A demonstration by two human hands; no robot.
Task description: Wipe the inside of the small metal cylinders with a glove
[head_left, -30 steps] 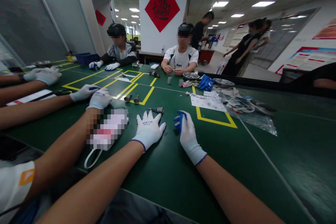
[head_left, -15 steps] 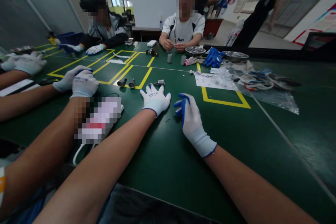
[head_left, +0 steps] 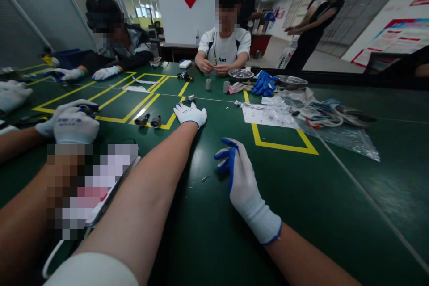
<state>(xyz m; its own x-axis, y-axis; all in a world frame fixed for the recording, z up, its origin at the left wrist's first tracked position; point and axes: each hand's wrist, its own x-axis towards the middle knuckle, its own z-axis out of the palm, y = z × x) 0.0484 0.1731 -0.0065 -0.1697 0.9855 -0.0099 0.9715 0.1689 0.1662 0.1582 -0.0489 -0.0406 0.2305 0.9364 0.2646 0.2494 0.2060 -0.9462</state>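
My left hand, in a white glove, is stretched far forward over the green table with its fingers spread. Its fingertips reach a small metal bolt-like part lying by a yellow tape line. I cannot tell whether the fingers touch the part. My right hand, in a white glove with a blue palm, rests on its edge nearer to me, fingers loosely bent and holding nothing. A tiny metal bit lies on the table just left of it.
Two short metal cylinders lie left of my left hand. A co-worker's gloved hands work at the left. A paper sheet, a plastic bag of cables, blue gloves and metal dishes lie beyond. Two people sit across the table.
My left arm has stretched forward, bringing the hand up to the metal part. My right hand has stayed near me. The camera has tilted and leaned in.
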